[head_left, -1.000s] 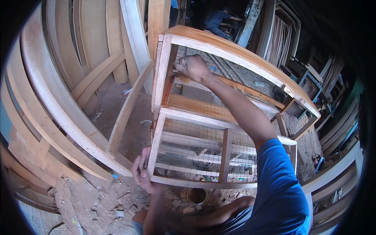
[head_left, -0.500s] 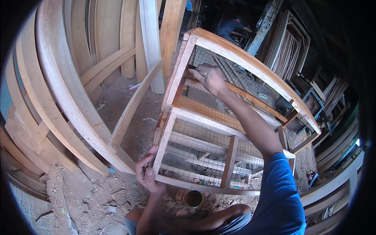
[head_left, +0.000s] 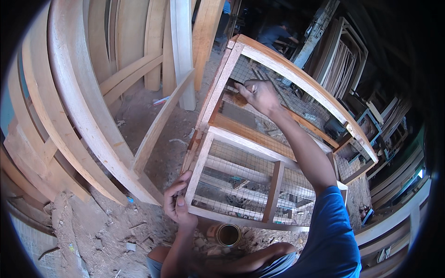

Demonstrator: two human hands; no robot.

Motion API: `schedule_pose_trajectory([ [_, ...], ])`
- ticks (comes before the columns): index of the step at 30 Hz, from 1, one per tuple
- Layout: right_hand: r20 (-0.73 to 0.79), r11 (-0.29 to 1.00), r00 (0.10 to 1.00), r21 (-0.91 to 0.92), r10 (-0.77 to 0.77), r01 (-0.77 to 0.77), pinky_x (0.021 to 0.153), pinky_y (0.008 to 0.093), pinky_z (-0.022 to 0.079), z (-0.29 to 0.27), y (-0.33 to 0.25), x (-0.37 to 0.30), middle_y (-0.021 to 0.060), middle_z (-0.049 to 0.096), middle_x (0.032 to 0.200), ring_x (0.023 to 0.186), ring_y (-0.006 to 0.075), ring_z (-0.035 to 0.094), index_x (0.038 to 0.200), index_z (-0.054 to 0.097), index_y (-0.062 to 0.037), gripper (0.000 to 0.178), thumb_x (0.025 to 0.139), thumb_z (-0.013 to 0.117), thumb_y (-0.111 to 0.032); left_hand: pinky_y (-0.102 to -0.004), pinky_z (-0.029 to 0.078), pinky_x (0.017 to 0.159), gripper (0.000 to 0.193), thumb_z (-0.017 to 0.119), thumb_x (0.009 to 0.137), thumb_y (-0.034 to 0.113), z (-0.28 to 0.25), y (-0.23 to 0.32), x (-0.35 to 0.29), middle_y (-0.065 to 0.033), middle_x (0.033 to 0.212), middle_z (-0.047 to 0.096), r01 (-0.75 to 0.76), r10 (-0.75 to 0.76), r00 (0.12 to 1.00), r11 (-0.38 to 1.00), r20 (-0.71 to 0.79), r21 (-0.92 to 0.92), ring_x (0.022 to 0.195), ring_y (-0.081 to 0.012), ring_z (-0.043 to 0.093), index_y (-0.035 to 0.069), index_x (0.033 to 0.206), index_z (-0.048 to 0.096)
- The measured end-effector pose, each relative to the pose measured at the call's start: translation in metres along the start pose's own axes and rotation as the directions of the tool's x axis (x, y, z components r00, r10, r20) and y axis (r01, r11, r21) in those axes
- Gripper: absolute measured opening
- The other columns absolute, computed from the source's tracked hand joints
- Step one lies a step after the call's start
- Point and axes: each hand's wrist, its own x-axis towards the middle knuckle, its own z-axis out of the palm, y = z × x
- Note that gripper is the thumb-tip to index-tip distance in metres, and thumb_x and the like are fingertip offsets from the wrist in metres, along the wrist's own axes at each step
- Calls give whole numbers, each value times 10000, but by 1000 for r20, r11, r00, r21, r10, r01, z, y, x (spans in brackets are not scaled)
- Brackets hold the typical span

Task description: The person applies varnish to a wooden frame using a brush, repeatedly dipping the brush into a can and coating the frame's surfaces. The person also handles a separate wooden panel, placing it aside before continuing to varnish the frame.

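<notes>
A wooden frame cabinet (head_left: pixel 252 144) with wire mesh (head_left: pixel 232 167) panels stands tilted before me. Some of its rails are stained orange-brown, others pale and bare. My left hand (head_left: pixel 178 199) is closed around its lower left corner post. Reaching over the upper opening, my right hand (head_left: pixel 262 96) grips a paintbrush (head_left: pixel 239 99) with brownish bristles, partly hidden by the fingers. The brush is inside the frame near the upper left post; whether it touches wood I cannot tell. Below the frame, between my legs, sits an open round can (head_left: pixel 229 235).
Long curved boards (head_left: pixel 76 92) lean at the left, and a narrow plank (head_left: pixel 162 123) slants beside the cabinet. Shavings and scraps cover the dirt floor (head_left: pixel 106 227). Another person (head_left: pixel 276 34) works in the dark background. Stacked frames (head_left: pixel 345 60) stand at the back right.
My right hand has shifted slightly right and down with the paintbrush, whose bristles now show. The cabinet and my left hand appear slightly farther right in view.
</notes>
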Motion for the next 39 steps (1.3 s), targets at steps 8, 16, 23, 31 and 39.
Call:
schedule_pose_trajectory([
  [8,-149,887,875,-68,-461,456,609,423,541,28,37,-18,111,604,734,653,301,611,775,634,-27,226,934,680,-181,-500,451,1046,385,504,1030,329,-1,5,-3,-298,1188,645,-1,0,1000,996,7,91,1159,-380,626,-49,1071,565],
  [16,-90,814,820,-221,-565,537,588,381,563,32,30,-25,93,609,763,647,282,621,762,619,-38,151,895,679,-78,-486,463,1024,387,480,1036,324,2,7,3,-286,1163,654,-39,35,999,991,32,129,1133,-368,638,-51,1047,575],
  [23,138,759,805,-272,-577,591,571,426,559,31,28,-27,106,625,875,648,298,650,902,658,-50,193,961,591,-222,-467,470,1012,402,487,1032,336,1,8,4,-278,1151,656,-43,39,999,991,35,128,1132,-358,639,-53,1014,585],
  [31,88,851,887,-252,-453,460,585,446,554,43,13,-27,119,638,956,672,323,662,973,654,-62,147,941,603,-196,-467,464,1009,399,499,1027,331,2,10,5,-272,1151,653,-29,25,999,990,35,136,1131,-354,632,-56,988,588],
  [39,-89,996,994,56,-67,72,666,457,530,35,-5,3,180,668,751,705,392,652,857,674,-19,264,960,604,-252,-469,456,1017,387,481,1028,317,2,9,5,-270,1153,650,-54,49,998,992,50,117,1136,-357,626,-52,981,587],
])
